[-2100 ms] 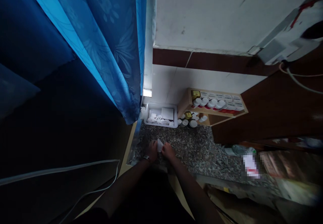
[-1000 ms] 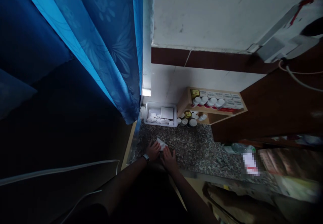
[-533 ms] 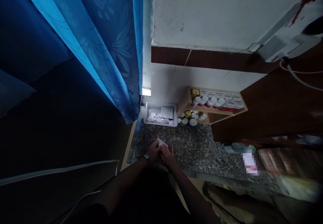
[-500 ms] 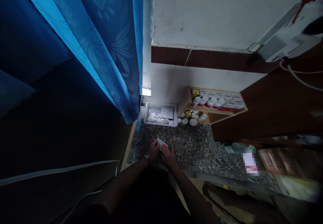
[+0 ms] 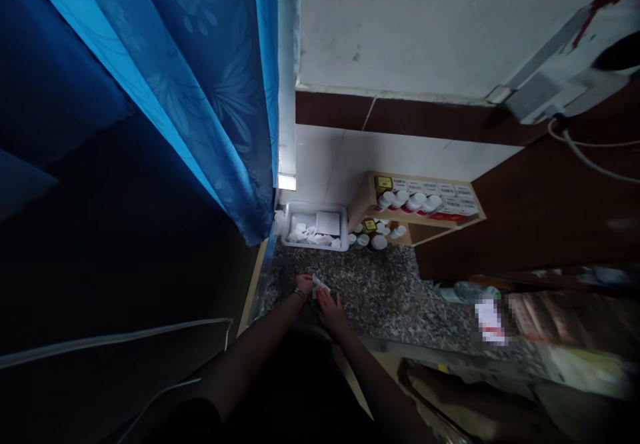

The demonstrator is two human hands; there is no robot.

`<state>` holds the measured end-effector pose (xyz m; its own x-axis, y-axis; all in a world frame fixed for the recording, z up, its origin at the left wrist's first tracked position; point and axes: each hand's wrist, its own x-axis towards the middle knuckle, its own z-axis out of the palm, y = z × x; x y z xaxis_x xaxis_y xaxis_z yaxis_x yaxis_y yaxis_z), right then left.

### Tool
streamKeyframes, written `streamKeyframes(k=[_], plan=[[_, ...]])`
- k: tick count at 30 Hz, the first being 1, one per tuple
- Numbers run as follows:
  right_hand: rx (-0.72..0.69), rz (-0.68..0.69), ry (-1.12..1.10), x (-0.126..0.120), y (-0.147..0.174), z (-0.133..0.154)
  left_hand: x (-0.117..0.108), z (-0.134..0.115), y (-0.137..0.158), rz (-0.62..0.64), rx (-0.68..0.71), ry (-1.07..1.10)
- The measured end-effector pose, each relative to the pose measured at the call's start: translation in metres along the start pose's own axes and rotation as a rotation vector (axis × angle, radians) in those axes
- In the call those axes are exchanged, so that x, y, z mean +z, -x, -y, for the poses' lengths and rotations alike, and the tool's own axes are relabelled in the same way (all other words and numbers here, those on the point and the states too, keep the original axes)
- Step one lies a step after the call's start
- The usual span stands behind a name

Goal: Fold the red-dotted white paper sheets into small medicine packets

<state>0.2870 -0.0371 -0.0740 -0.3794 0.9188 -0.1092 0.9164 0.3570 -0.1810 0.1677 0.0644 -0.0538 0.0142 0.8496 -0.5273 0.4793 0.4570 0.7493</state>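
Note:
A small piece of white paper lies on the speckled stone counter between my hands. At its left edge, my left hand has its fingers closed on the paper; a band circles that wrist. My right hand rests from the near right side with fingers stretched flat onto the paper and the thumb held apart. Parts of the paper are covered by the fingers, and its folds are too small to make out. Beyond it stands a white plastic tray with several folded white paper pieces and a square white stack.
Right of the tray, a wooden shelf holds white-capped bottles and small boxes. A clear bottle lies farther right. A blue curtain hangs at left, and a white cable crosses the dark area.
My left hand has shifted slightly up along the paper's left edge and its wrist has turned. My right hand stays pressed on the paper. The camera view has moved a little.

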Motion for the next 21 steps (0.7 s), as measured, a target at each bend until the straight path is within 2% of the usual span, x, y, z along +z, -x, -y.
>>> streamKeyframes(k=[4,8,15,21], plan=[[0.002,0.012,-0.021,-0.004,0.000,0.000,-0.007,0.000,0.004,-0.053,-0.038,-0.136],[0.003,0.009,-0.012,-0.008,-0.002,0.002,-0.014,-0.001,0.007,-0.065,-0.004,-0.277],[0.005,0.037,-0.002,-0.014,-0.008,0.005,-0.024,-0.001,0.018,0.001,0.291,-0.558],[0.011,0.062,-0.006,-0.015,-0.008,0.006,-0.024,0.009,0.021,0.045,0.411,-0.556]])
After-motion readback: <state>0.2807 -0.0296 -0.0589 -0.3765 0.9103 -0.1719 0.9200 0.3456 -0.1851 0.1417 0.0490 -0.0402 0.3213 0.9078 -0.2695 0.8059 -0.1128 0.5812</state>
